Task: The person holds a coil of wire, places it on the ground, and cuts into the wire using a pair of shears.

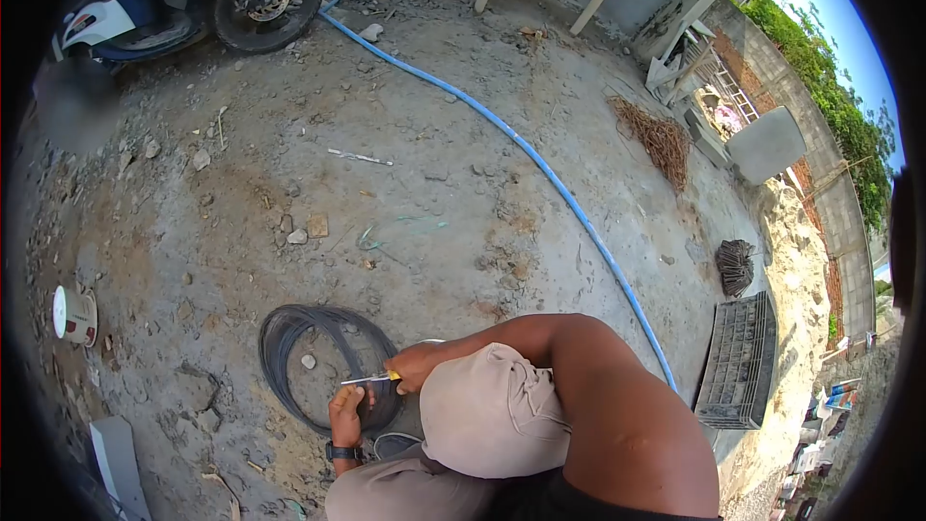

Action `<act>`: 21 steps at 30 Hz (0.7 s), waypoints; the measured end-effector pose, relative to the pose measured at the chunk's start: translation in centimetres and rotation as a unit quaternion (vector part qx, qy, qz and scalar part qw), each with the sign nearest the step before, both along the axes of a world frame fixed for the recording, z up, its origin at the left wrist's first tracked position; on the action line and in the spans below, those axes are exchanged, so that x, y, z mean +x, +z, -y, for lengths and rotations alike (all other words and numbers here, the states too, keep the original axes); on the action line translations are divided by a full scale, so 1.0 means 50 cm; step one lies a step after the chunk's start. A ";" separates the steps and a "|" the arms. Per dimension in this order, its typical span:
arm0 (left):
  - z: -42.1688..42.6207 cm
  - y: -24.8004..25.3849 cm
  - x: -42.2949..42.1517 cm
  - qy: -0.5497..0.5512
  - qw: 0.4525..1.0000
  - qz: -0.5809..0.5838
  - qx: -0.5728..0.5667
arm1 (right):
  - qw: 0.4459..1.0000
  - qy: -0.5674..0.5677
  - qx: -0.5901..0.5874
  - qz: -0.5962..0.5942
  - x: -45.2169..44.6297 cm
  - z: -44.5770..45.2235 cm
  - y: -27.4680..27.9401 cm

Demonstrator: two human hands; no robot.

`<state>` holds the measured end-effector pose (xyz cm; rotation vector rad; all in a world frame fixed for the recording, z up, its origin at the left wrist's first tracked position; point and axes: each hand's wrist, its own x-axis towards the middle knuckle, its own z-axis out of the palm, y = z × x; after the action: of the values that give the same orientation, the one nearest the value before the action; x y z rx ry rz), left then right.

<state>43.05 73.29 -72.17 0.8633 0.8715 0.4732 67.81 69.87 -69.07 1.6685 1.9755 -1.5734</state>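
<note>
1. Wire coil (274, 359) lies at seven o'clock on the ground (482, 232); likely springy, best held across bundled strands.
2. Right hand (413, 367) grips a yellow-handled tool (380, 378).
3. Left hand (344, 409) narrows near its tip; whether it pinches wire, I cannot tell.

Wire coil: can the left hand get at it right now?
Probably yes: the left hand is at the near side of the wire coil with nothing visible between; the tool in the right hand is close.

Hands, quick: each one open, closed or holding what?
Left hand: by the wire coil; whether it grips anything can't be told.
Right hand: closed, holding the tool by its yellow end.
</note>
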 end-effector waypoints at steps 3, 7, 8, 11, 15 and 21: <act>-0.019 0.003 0.014 0.023 0.999 -0.037 -0.031 | 0.999 0.004 -0.009 -0.034 0.017 -0.019 -0.016; -0.008 -0.001 0.022 -0.014 0.994 -0.106 0.030 | 0.999 -0.009 -0.046 0.016 0.011 -0.012 0.010; 0.003 -0.005 0.022 0.004 0.994 -0.107 0.024 | 0.999 -0.004 -0.037 0.022 0.009 -0.004 -0.015; 0.013 0.011 0.030 0.015 0.987 -0.153 0.037 | 0.997 -0.001 -0.080 0.002 0.013 -0.018 -0.008; 0.027 -0.014 0.042 0.030 0.985 -0.160 0.056 | 0.994 -0.011 -0.106 -0.028 0.030 -0.015 -0.021; 0.023 -0.040 0.047 0.025 0.992 -0.127 0.002 | 0.978 -0.055 -0.166 -0.112 0.065 -0.006 -0.013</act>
<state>45.39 72.13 -74.18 0.9194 1.1283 0.4126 71.06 70.15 -69.73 1.5462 1.6107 -2.0774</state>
